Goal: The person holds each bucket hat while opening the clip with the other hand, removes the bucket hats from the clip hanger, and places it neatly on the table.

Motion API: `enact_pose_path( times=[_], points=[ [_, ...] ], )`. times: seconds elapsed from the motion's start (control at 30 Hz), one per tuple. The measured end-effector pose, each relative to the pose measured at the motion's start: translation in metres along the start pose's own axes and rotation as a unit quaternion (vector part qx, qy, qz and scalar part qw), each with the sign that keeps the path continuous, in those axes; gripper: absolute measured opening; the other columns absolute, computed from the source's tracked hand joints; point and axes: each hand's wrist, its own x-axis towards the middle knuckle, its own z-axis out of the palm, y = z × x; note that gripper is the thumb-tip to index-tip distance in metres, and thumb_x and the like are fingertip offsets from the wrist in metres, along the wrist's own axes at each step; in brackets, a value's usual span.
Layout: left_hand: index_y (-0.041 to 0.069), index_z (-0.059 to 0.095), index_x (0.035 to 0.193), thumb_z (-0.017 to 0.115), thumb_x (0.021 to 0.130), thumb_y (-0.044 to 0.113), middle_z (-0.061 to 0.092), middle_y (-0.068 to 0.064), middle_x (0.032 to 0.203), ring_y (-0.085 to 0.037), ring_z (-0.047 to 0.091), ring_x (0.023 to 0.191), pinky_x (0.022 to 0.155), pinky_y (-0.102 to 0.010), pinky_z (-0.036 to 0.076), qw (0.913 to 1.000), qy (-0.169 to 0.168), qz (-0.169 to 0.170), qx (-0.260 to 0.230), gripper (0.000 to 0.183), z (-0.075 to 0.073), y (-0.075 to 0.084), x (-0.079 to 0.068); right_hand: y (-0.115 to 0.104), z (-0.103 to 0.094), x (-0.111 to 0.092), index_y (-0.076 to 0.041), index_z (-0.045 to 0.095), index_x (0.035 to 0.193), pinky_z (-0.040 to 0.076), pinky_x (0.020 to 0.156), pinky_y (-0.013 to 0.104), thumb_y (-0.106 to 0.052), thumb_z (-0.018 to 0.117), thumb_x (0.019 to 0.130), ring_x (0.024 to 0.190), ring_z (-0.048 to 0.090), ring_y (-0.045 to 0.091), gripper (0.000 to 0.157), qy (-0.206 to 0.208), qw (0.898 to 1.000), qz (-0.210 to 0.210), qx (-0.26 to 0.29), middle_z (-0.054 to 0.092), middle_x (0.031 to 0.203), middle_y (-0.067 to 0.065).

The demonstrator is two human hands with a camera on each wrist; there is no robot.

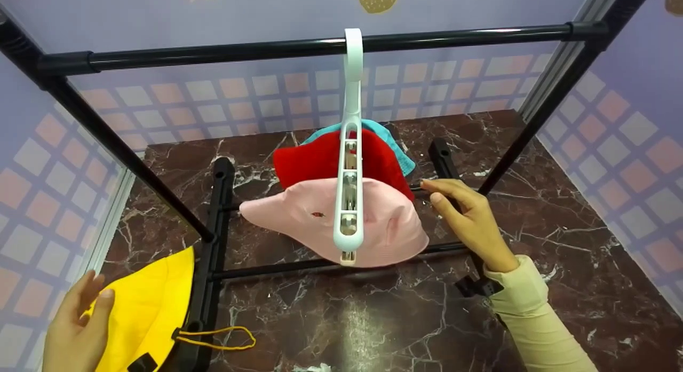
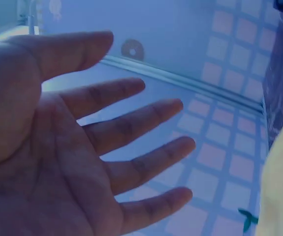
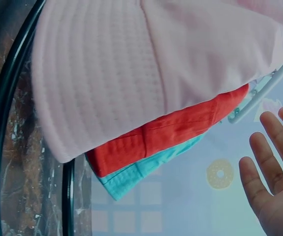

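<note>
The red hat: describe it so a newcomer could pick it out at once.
Start at the black rack, then the white hanger hooked over its top bar. Below that, the red hat shows between the pink hat in front and the blue hat behind; its red cloth sets it apart from both.

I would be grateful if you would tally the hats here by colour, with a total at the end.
Pink hat: 1
Red hat: 1
Blue hat: 1
Yellow hat: 1
Total: 4
</note>
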Motion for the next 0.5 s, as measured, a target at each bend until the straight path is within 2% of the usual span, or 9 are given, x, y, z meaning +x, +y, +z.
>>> enact_pose_path(
  times=[0.1, 0.13, 0.2, 0.33, 0.5],
  points=[
    [0.032, 0.027, 0.152, 0.047, 0.101, 0.035, 0.041, 0.01, 0.15, 0.015, 0.036, 0.122, 0.112, -0.015, 0.027, 0.9985, 0.024, 0.045, -0.019, 0.055, 0.005, 0.014, -0.003, -0.003, -0.001, 0.002, -0.003, 0.067, 0.119, 0.05, 0.079, 0.017, 0.006, 0.057, 0.091, 0.095, 0.062, 0.009, 0.031, -0.001, 1.0, 0.0, 0.008, 0.066, 0.116, 0.016],
    [0.032, 0.029, 0.151, 0.049, 0.1, 0.033, 0.043, 0.012, 0.148, 0.015, 0.038, 0.12, 0.106, -0.007, 0.028, 0.9974, 0.029, 0.061, -0.025, 0.054, 0.007, 0.018, -0.004, -0.004, -0.001, 0.003, -0.002, 0.067, 0.119, 0.05, 0.082, 0.017, 0.006, 0.057, 0.091, 0.1, 0.062, 0.009, 0.031, -0.002, 1.0, 0.0, 0.009, 0.066, 0.117, 0.016],
    [0.029, 0.033, 0.149, 0.051, 0.1, 0.028, 0.047, 0.014, 0.145, 0.015, 0.041, 0.118, 0.095, 0.002, 0.031, 0.9945, 0.034, 0.093, -0.035, 0.052, 0.011, 0.027, -0.006, -0.005, -0.001, 0.004, -0.002, 0.066, 0.12, 0.049, 0.089, 0.018, 0.007, 0.058, 0.091, 0.108, 0.061, 0.009, 0.031, -0.004, 1.0, 0.0, 0.008, 0.066, 0.118, 0.017],
    [0.021, 0.043, 0.145, 0.055, 0.098, 0.016, 0.053, 0.016, 0.138, 0.012, 0.047, 0.116, 0.094, -0.002, 0.037, 0.9865, 0.038, 0.145, -0.067, 0.049, 0.021, 0.043, -0.011, -0.01, -0.001, 0.006, -0.001, 0.066, 0.12, 0.046, 0.097, 0.019, 0.007, 0.059, 0.089, 0.113, 0.06, 0.008, 0.032, -0.008, 1.0, -0.009, -0.001, 0.066, 0.118, 0.017],
    [0.015, 0.053, 0.138, 0.06, 0.093, 0.005, 0.059, 0.013, 0.132, 0.008, 0.052, 0.114, 0.094, -0.005, 0.04, 0.9744, 0.035, 0.196, -0.104, 0.046, 0.035, 0.065, -0.017, -0.017, 0.001, 0.011, 0.001, 0.065, 0.121, 0.047, 0.094, 0.019, 0.007, 0.06, 0.089, 0.112, 0.061, 0.009, 0.032, -0.015, 1.0, -0.021, 0.003, 0.065, 0.117, 0.021]
  ],
)
